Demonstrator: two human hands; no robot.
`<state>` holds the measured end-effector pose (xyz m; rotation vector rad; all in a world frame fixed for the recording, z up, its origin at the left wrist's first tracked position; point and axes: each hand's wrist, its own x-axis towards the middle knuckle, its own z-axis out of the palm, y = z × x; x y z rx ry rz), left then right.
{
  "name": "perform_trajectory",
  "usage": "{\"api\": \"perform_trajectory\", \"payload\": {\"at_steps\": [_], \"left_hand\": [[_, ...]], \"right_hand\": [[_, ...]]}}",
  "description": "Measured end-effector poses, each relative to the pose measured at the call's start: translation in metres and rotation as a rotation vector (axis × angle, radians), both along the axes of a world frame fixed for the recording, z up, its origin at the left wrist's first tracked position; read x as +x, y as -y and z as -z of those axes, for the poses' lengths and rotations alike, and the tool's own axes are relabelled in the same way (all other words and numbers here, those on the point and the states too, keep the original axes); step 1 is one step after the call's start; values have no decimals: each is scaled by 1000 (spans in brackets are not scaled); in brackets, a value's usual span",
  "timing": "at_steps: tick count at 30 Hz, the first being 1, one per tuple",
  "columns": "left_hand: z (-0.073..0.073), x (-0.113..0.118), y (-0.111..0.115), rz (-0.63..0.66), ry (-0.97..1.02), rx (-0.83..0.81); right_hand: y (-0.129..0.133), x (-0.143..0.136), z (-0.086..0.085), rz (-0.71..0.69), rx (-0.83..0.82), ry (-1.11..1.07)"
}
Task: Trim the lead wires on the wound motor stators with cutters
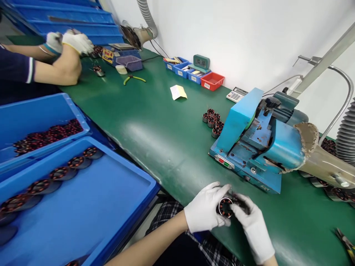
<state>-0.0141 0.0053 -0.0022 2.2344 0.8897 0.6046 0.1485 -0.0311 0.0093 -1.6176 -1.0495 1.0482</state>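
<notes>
My left hand (204, 208), in a white glove, is closed around a motor stator (225, 207), a round metal ring with copper windings inside. The stator's open face is turned up toward me, just over the table's front edge. At its right side is my right hand (252, 223), also gloved, with thumb and fingers bent together. Between those fingers a dark, blurred thing (240, 202) shows; I cannot make out what it is or whether it joins the stator.
A blue belt-grinding machine (246, 144) stands on the green table (155, 125), near several stators (213, 120). To the left, a blue tray (91, 199) holds a row of stators. Pliers (345, 242) lie at right. A co-worker's gloved hands (76, 42) work at far left.
</notes>
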Motion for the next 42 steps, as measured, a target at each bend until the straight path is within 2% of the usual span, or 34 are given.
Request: {"api": "perform_trajectory", "payload": {"at_steps": [1,3,5,8,10,11,12,15,17,19,22,24,28,31,37,39,42], "left_hand": [[1,0,0,-4,0,-2],[1,2,1,-45,2,9],[2,5,3,-104,11,25],[1,7,5,-159,29,37],[1,7,5,-166,49,49],[1,7,4,-158,61,55],[0,5,4,-142,69,57],[1,2,2,-74,39,24],[2,0,2,-50,1,-8],[2,-1,2,-42,-11,-22],[1,1,1,-48,1,-12],[1,3,1,-44,10,-4],[2,5,1,-67,48,44],[5,5,3,-87,79,87],[3,1,0,-11,39,77],[3,0,0,4,48,60],[0,-1,2,15,66,27]], "right_hand": [[-1,-7,1,-37,7,77],[-3,-16,1,-25,16,108],[-4,-15,-5,82,36,-36],[-4,3,-18,338,142,-416],[-2,16,-23,496,199,-495],[-1,20,-22,519,177,-459],[0,21,-21,492,120,-403],[3,13,-10,242,-100,-281],[4,3,-3,111,-130,-240],[5,-4,2,49,-96,-189],[6,-8,4,86,-30,-123],[8,-10,1,121,28,-6],[11,-17,-10,3,144,226],[14,-18,-15,-18,155,214],[30,-7,-9,96,177,173],[37,-3,-9,57,224,239],[45,2,-16,-108,365,424]]}}
